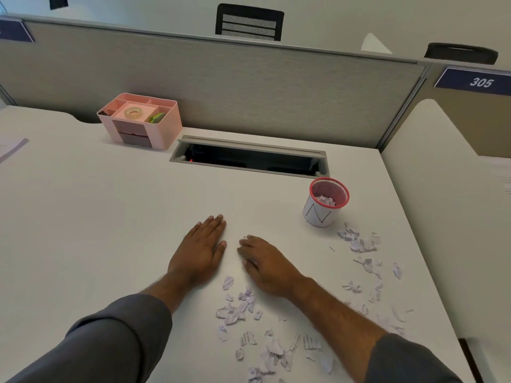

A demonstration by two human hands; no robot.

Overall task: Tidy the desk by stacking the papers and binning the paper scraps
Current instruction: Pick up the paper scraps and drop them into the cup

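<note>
My left hand (pixel 200 248) lies flat, palm down, on the white desk (pixel 96 217), fingers together and holding nothing. My right hand (pixel 264 262) rests just to its right, fingers curled down onto the desk; a tiny scrap may lie at its fingertips, too small to tell. Several torn paper scraps (pixel 237 310) lie between my forearms and nearer me. More scraps (pixel 359 244) are scattered to the right. A small red mesh bin (pixel 326 201) with a white paper wrap stands upright at the far right of my hands, with crumpled scraps inside. A paper stack (pixel 12 147) shows at the left edge.
A pink desk organiser (pixel 141 120) with a tape roll stands at the back left. An open cable tray (pixel 249 158) is cut into the desk's rear. A grey partition (pixel 221 78) closes the back. A white side divider (pixel 431 189) bounds the right.
</note>
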